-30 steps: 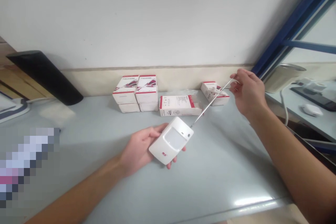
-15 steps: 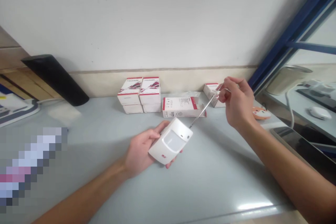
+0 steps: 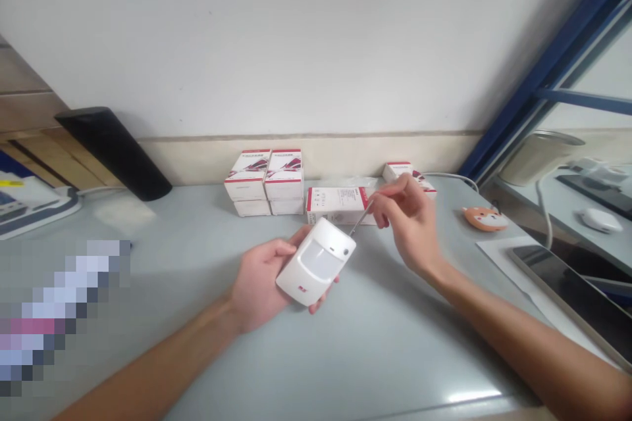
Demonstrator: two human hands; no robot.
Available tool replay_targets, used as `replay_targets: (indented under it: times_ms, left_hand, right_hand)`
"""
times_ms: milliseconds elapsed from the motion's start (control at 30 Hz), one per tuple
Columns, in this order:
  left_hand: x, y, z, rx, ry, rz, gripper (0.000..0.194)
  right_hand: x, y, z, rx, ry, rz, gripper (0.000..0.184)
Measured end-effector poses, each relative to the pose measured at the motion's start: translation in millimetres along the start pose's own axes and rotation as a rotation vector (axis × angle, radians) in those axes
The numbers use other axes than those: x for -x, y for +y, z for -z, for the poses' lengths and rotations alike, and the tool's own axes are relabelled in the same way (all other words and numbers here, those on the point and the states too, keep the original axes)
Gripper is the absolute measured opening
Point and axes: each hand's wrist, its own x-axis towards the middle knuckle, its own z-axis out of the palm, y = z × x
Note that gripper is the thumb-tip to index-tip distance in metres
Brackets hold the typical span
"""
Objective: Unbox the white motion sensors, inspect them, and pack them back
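A white motion sensor (image 3: 316,262) with a curved lens window and a small red logo lies tilted in my left hand (image 3: 261,279), whose fingers wrap round its back. From the sensor's upper right corner sticks a thin metal telescopic antenna (image 3: 360,219). My right hand (image 3: 407,220) pinches this antenna near its far end, thumb and forefinger pressed together. Behind the sensor lies a white-and-red box (image 3: 336,204) on its side, partly hidden by my hands.
Several small white-and-red boxes (image 3: 264,181) are stacked against the wall. Another box (image 3: 397,171) stands behind my right hand. An orange animal-faced mouse (image 3: 486,218) and a dark-screened phone (image 3: 563,289) lie at the right. A black cylinder (image 3: 116,151) leans at the left.
My right hand has come down and left, towards the sensor. The visible length of antenna is much shorter. My left hand and the sensor have hardly moved.
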Motion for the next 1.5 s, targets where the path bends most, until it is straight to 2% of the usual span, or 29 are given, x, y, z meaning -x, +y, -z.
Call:
replay_targets:
  times_ms: [133,333,433,500,567,633,700,833,933,1133,1233,1333,1433,1500]
  left_hand:
    - [1,0,-2.0,0.013,0.042,0.000,0.049]
    - [2,-4,-0.6,0.045,0.082,-0.047,0.046]
    - [1,-4,-0.6,0.073,0.109,-0.052,0.047]
    - [-1,-3,-0.8,0.120,0.154,-0.060,0.049]
    - [-3,-2,-0.2,0.177,0.198,-0.072,0.050]
    - [-5,0,1.1,0.215,0.224,-0.083,0.048]
    - [-5,1,2.4,0.224,0.234,-0.095,0.047]
    - [-4,3,2.9,0.209,0.223,-0.110,0.045]
    - [-2,5,2.4,0.197,0.217,-0.110,0.044]
    - [1,8,1.2,0.196,0.232,-0.141,0.045]
    - [0,6,1.2,0.198,0.230,-0.122,0.045]
    - [-1,5,2.3,0.194,0.224,-0.106,0.045]
    - [0,5,3.2,0.179,0.222,-0.120,0.045]
    - [2,6,2.8,0.155,0.229,-0.143,0.044]
  right_hand:
    - [12,3,-4,0.054,-0.104,0.023,0.014]
    - [22,5,-10,0.139,-0.323,-0.047,0.013]
    - [15,1,-3,0.329,-0.411,0.032,0.016]
    - [3,-2,5,0.584,-0.432,0.143,0.017]
    - [-15,-1,12,0.836,-0.362,0.179,0.025]
    - [-40,2,15,0.986,-0.304,0.038,0.032]
    - [-69,8,11,1.106,-0.459,-0.133,0.035]
    - [-121,21,-9,1.217,-0.610,-0.263,0.030]
    - [-137,28,-23,1.301,-0.700,-0.312,0.029]
    - [-135,31,-21,1.392,-0.681,-0.194,0.032]
    - [-137,35,-21,1.410,-0.745,-0.220,0.035]
    - [-143,33,-24,1.399,-0.794,-0.254,0.028]
    - [-146,18,-20,1.352,-0.729,-0.161,0.017]
    - [-141,3,-10,1.317,-0.632,-0.043,0.020]
